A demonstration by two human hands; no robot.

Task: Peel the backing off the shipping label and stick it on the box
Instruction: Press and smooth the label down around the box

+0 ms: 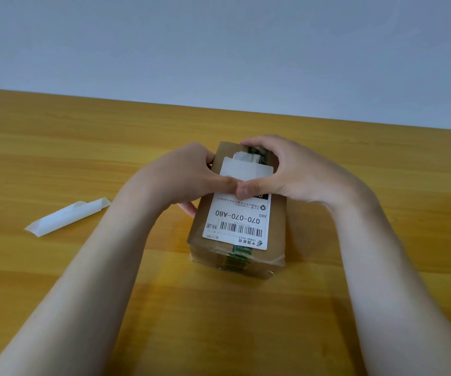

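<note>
Left hand and right hand curl fingers round a brown cardboard box, thumbs pressing its white shipping label; smooth beyond them, where it seems loose.

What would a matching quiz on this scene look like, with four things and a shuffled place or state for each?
Things:
1 shipping label
2 peeled backing
3 box
4 right hand

Places or states:
A brown, standing on the table
B lies curled, left of the box
C grips the box's far end, thumb on the label
D lies flat on the box's top

Pairs: 1-D, 2-B, 3-A, 4-C
</note>
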